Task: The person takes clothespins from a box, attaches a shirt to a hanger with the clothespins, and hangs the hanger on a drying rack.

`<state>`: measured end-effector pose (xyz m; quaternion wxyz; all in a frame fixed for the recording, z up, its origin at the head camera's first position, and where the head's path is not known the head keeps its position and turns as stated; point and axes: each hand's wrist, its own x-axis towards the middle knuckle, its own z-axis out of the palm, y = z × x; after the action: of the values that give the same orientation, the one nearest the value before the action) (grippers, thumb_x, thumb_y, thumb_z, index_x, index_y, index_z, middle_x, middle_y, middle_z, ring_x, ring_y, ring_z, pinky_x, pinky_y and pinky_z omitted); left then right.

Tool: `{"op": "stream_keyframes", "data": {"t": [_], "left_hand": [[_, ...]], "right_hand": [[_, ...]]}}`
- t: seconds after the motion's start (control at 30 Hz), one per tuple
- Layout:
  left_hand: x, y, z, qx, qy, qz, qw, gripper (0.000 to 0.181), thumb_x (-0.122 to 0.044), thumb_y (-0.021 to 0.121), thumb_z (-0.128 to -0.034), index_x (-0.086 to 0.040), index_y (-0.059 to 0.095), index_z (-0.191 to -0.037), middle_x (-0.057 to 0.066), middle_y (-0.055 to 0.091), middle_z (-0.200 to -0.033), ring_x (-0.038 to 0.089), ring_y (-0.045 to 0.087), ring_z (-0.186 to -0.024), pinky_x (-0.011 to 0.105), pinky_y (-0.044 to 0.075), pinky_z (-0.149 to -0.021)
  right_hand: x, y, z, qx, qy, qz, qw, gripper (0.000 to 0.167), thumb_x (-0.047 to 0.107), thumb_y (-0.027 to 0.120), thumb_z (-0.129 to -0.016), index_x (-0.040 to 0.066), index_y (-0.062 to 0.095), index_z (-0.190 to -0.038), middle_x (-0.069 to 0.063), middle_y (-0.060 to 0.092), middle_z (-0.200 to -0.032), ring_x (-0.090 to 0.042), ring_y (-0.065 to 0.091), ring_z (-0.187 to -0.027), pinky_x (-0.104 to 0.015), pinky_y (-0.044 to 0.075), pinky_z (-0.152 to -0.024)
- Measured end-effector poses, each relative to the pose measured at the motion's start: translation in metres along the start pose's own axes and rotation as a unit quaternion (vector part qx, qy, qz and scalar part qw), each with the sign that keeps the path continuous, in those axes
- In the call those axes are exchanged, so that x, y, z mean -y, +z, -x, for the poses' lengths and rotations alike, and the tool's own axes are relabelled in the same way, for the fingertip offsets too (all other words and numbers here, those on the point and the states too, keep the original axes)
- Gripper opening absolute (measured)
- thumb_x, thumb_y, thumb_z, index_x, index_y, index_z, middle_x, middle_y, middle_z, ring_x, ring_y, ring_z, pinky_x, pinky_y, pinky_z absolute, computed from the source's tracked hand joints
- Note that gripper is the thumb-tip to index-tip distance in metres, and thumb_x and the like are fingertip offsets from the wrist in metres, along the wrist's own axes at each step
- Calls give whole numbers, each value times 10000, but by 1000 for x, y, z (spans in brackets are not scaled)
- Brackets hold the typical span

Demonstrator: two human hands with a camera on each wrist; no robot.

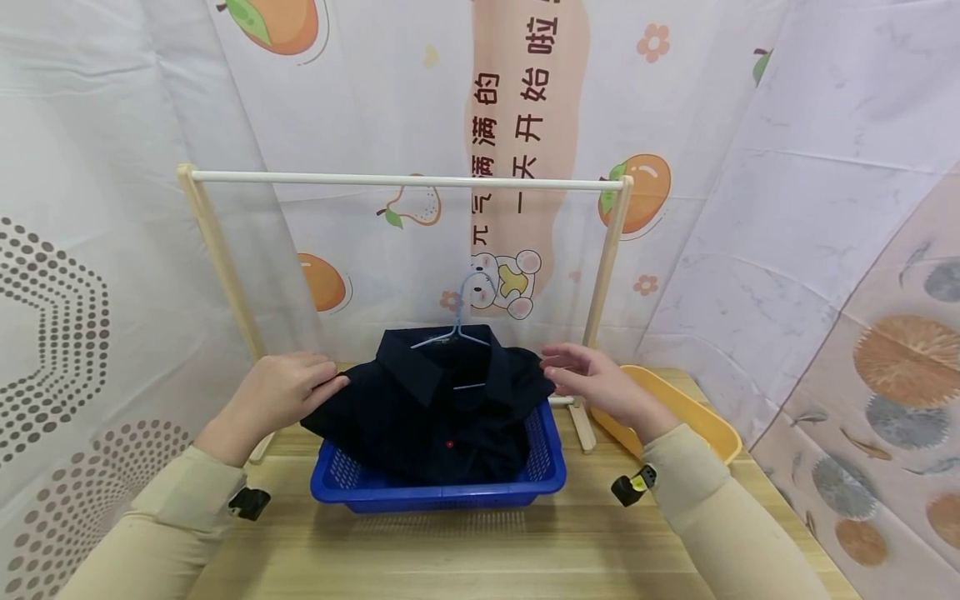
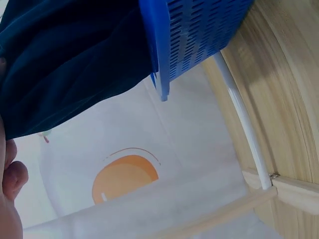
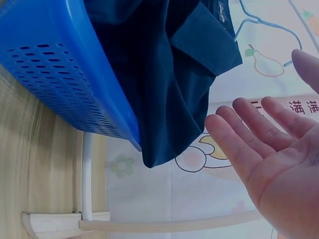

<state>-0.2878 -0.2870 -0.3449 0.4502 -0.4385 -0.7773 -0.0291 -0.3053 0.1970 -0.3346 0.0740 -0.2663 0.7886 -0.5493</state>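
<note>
A dark navy collared shirt (image 1: pixel 420 417) sits bunched in the blue basket (image 1: pixel 438 493), its collar facing up. Out of the collar rises the hook of a light blue wire hanger (image 1: pixel 459 308), the rest of it partly hidden inside the shirt. My left hand (image 1: pixel 281 392) pinches the shirt's edge at the left and holds it out past the basket rim. At the other side my right hand (image 1: pixel 596 383) is beside the shirt's shoulder; the right wrist view shows its fingers (image 3: pixel 249 127) extended, holding nothing.
Behind the basket stands a wooden rack with a white crossbar (image 1: pixel 405 179). A yellow tray (image 1: pixel 720 429) lies on the wooden table (image 1: pixel 450 558) at the right, partly behind my right arm. Printed curtains (image 1: pixel 360 100) surround the table.
</note>
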Motion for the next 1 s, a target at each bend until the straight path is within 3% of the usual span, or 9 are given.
{"op": "stream_keyframes", "data": {"t": [0.17, 0.27, 0.5, 0.77, 1.0], "left_hand": [[-1, -2, 0, 5, 37, -24, 10000, 437, -378, 481, -1091, -165, 477, -709, -81, 334, -630, 88, 344, -502, 242, 264, -448], [-2, -2, 0, -144, 111, -3, 9998, 433, -363, 493, -1090, -155, 480, -711, -82, 333, -639, 88, 344, -498, 237, 255, -439], [-2, -2, -3, -522, 288, -88, 9982, 424, -333, 512, -1085, -137, 493, -710, -70, 353, -652, 88, 338, -504, 221, 241, -426], [-4, -6, -7, -674, 382, -274, 9966, 403, -299, 528, -1079, -98, 543, -730, -29, 416, -649, 125, 397, -500, 259, 329, -410], [-5, -9, -11, -810, 374, -417, 9951, 425, -295, 528, -1080, -95, 508, -705, -25, 395, -640, 130, 377, -491, 261, 307, -406]], "right_hand": [[0, -3, 2, -66, -15, -9, 10000, 472, 193, 592, -1056, -28, 463, -1453, -308, 517, -1406, -505, 501, -1281, -572, 479, -982], [1, -5, 4, -75, -39, 25, 10000, 478, 195, 595, -1053, -29, 462, -1454, -278, 543, -1390, -492, 514, -1276, -590, 468, -984], [-1, -9, 7, -75, -60, 81, 9999, 482, 214, 594, -1056, -21, 465, -1456, -248, 562, -1379, -453, 541, -1262, -524, 508, -963], [-5, -16, 11, -147, -75, 138, 9998, 482, 237, 602, -1053, 6, 476, -1456, -216, 565, -1389, -423, 547, -1265, -436, 540, -936], [-5, -21, 14, -233, 59, 30, 9997, 509, 266, 616, -1045, 11, 469, -1459, -209, 575, -1385, -378, 566, -1256, -407, 543, -933]]}}
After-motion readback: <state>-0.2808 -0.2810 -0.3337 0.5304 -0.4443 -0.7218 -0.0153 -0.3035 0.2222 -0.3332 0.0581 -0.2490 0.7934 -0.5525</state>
